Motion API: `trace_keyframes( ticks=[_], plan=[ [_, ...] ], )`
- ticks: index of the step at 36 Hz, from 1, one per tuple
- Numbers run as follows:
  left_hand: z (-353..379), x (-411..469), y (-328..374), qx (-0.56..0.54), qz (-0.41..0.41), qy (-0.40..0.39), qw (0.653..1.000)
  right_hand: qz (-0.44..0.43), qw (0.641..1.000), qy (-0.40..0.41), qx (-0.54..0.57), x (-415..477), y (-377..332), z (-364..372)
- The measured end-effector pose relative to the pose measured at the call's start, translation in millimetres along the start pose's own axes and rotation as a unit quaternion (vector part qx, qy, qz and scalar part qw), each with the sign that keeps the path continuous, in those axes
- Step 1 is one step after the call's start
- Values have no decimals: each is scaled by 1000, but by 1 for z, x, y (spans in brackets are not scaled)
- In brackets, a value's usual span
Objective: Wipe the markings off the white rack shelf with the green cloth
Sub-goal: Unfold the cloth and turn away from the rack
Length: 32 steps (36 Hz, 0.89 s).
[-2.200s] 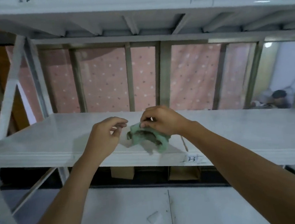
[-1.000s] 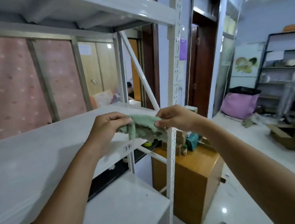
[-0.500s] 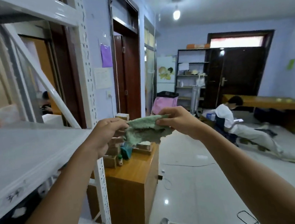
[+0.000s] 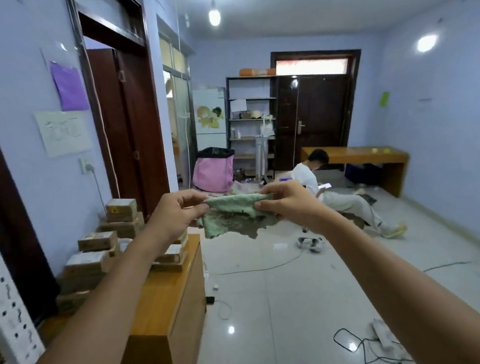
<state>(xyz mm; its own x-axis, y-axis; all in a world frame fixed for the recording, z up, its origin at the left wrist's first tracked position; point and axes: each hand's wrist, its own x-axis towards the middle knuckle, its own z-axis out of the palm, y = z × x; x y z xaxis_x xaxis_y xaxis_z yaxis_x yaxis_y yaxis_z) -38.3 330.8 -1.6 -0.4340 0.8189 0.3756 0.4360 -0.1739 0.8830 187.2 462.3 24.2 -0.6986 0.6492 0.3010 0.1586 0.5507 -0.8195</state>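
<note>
Both our left hand [image 4: 175,213] and right hand [image 4: 285,204] are pinching the top edge of the green cloth [image 4: 233,218] between thumb and fingers, and we are holding it spread in mid-air, well apart from the white rack [image 4: 8,303].

Tally of what's seen, fwiw
Two hands are counted, left hand [image 4: 175,215] and right hand [image 4: 288,205], plus one cloth [image 4: 236,214], one seated person [image 4: 305,176], one pink bag [image 4: 213,174], one cabinet [image 4: 162,299], one desk [image 4: 355,157], one purple paper [image 4: 69,86], one white paper [image 4: 63,132].

Cloth [image 4: 233,213] between hands [image 4: 175,215] [image 4: 289,206], boxes [image 4: 97,241] on cabinet [image 4: 163,300]
</note>
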Motion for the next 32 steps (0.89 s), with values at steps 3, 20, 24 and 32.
trace_keyframes(
  ticks=[3, 20, 24, 32],
  plan=[
    [19, 25, -23, 0, 9, -4, 1000, 22, 1000, 13, -3, 14, 26, -7],
    [79, 171, -218, -147, -172, -59, 972, 202, 978, 29, 42, 157, 206, 41],
    [95, 197, -271, -160, -254, -89, 950, 263, 962, 23, 74, 181, 260, 62],
    [147, 219, -393, -152, -408, -105, 894, 375, 917, 8, 136, 193, 385, 105]
  ],
)
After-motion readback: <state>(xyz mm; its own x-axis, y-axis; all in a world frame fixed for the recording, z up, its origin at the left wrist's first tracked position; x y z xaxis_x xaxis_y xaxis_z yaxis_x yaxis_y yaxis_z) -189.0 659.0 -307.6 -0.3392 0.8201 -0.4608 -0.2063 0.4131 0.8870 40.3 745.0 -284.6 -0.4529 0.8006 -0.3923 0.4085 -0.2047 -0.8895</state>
